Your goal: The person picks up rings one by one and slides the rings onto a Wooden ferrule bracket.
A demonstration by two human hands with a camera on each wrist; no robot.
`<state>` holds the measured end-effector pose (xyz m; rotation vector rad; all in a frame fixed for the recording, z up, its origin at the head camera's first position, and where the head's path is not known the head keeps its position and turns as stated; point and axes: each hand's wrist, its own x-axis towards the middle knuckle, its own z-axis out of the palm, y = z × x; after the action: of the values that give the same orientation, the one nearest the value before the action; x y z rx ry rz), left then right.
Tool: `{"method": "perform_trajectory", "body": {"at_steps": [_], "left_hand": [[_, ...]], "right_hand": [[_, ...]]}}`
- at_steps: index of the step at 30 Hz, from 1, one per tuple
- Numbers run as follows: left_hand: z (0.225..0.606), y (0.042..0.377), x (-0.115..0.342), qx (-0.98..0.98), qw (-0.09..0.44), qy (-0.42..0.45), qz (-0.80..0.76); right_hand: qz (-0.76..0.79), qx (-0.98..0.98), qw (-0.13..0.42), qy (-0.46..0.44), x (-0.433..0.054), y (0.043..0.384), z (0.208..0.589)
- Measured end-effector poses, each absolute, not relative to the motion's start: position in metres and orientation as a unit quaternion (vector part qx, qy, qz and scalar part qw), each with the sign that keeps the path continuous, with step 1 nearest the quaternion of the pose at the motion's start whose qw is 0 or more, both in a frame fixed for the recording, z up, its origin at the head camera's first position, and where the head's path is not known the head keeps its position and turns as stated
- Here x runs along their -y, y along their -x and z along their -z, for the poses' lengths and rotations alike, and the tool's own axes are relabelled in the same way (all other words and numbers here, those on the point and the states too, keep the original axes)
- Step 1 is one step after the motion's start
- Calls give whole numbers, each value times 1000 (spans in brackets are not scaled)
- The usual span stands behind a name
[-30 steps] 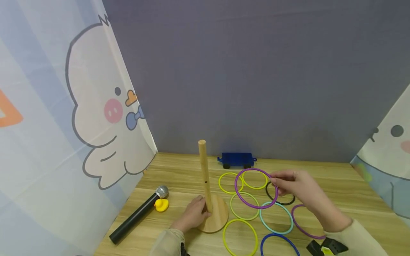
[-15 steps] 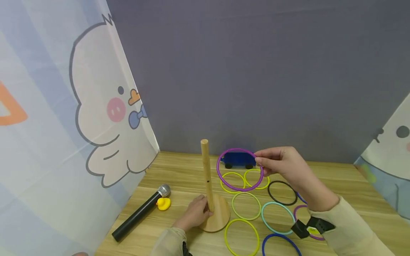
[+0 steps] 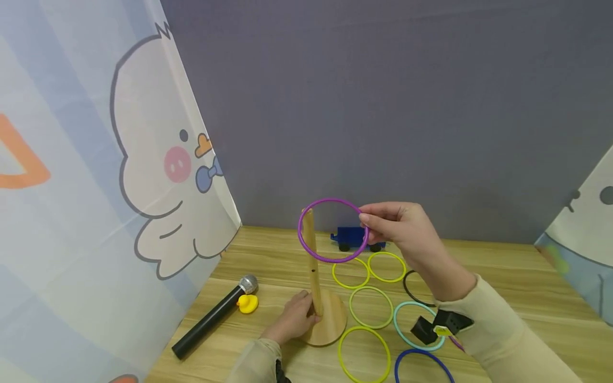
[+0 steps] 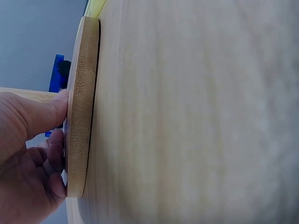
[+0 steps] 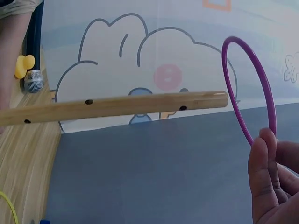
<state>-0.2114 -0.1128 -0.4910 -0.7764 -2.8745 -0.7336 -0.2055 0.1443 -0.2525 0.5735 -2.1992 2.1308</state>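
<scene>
Between right thumb and fingers, my right hand [image 3: 399, 226] pinches a thin purple ring [image 3: 333, 260] by its right side. In the head view the ring overlaps the top of a wooden post [image 3: 314, 282]; the right wrist view has the ring [image 5: 267, 88] just beyond the post's tip [image 5: 219, 99]. The post stands upright on a round wooden base [image 3: 335, 319]. My left hand [image 3: 296, 318] grips the foot of the post, its curled fingers [image 4: 56, 158] against the top of the base [image 4: 81, 116].
Right of the stand lie several rings: yellow [image 3: 365, 328], light blue [image 3: 404, 340], dark blue [image 3: 421, 351] and black [image 3: 409, 292]. A blue toy wagon [image 3: 349, 238] stands at the back. On the left are a microphone [image 3: 210, 322] and a yellow toy duck [image 3: 248, 304].
My right hand has carried the purple ring up and to the left, from over the other rings to the post's top. The left hand stays at the foot of the post.
</scene>
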Motion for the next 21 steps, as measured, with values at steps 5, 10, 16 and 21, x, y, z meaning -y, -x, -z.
{"method": "perform_trajectory", "body": {"at_steps": [5,10,16,21], "left_hand": [[495,213,112,937,37,251,242],[498,213,112,937,32,243,248],[498,214,112,936,40,244,249],[497,214,113,938,48,247,240]], "right_hand": [[-702,691,18,-175,-135,211,255],[-705,691,15,-159,-129,214,263],[-699,701,-2,-143,-126,217,283],[-689,712,-14,-132,-125,219,307]]}}
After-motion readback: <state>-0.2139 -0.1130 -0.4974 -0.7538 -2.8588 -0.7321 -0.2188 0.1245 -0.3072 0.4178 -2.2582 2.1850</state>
